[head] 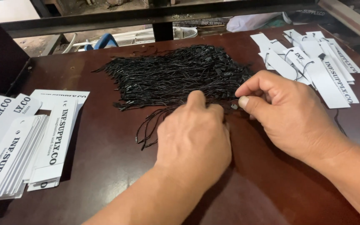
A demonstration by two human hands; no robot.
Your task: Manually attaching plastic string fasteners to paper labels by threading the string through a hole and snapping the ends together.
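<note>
Both forearms came in from the near edge of the dark brown table. The left hand lay knuckles-up, fingers curled down onto the near fringe of a heap of black string loops; whether it gripped any could not be told. Just beside it, the right hand pinched thumb and forefinger together at the heap's edge, seemingly on a small black clasp. Beyond the fingertips the strings ran mostly side to side, their long axis slanting slightly away rightward. A few loose loops trailed toward the left hand's near side. Well left lay stacked white card tags; beyond the right hand, white tags already strung.
</note>
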